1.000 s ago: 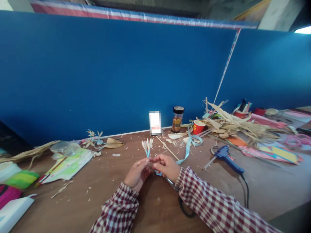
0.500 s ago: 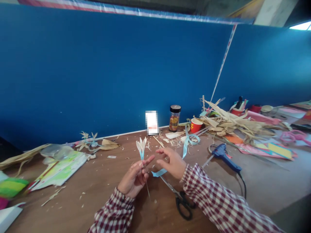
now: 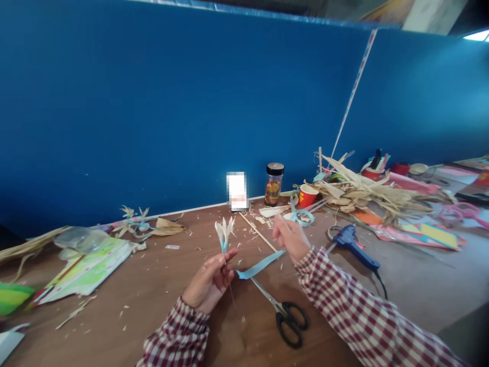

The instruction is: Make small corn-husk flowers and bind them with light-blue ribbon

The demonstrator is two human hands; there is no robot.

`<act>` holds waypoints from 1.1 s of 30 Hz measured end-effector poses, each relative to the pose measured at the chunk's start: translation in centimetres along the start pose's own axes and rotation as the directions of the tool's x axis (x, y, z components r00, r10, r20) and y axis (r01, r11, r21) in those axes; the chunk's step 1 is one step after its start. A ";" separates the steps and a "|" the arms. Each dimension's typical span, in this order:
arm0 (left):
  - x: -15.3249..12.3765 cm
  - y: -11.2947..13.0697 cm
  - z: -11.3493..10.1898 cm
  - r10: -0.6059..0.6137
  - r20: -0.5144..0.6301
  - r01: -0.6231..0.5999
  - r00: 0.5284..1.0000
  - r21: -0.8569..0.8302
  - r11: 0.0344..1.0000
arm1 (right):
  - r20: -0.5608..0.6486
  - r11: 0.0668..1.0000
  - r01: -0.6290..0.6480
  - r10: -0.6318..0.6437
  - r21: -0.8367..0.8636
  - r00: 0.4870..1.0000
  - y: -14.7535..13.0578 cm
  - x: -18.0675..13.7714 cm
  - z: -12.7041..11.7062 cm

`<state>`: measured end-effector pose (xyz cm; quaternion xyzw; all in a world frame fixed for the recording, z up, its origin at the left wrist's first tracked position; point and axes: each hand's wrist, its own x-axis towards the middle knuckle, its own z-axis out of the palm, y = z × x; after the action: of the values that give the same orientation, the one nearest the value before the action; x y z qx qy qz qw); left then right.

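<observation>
My left hand pinches the base of a small husk flower with pale petals and a light blue wrapped stem, held upright over the brown table. A light blue ribbon runs taut from the flower's base up to my right hand, which is closed on the ribbon farther right and back. Black-handled scissors lie on the table just below the ribbon, between my two checked sleeves.
A blue glue gun lies right of my right hand. Behind it are a red paper cup, a black-lidded jar and a heap of dried husks. Paper sheets and another husk flower lie at left.
My right hand has moved away from the left hand, to the right and back, drawing the blue ribbon out taut. The scissors once under it now show. The left hand stays put.
</observation>
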<state>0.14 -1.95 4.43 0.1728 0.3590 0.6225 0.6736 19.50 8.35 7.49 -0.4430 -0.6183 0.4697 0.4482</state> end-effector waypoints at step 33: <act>0.9 -1.2 -0.5 -0.043 -0.063 0.047 0.997 0.078 0.996 | 0.460 0.904 0.275 -0.102 -0.327 0.882 2.1 0.1 5.2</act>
<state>0.64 -1.38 3.04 0.1721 0.4075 0.5975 0.6688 14.66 7.79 4.62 -0.3430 -0.8224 0.3796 0.2489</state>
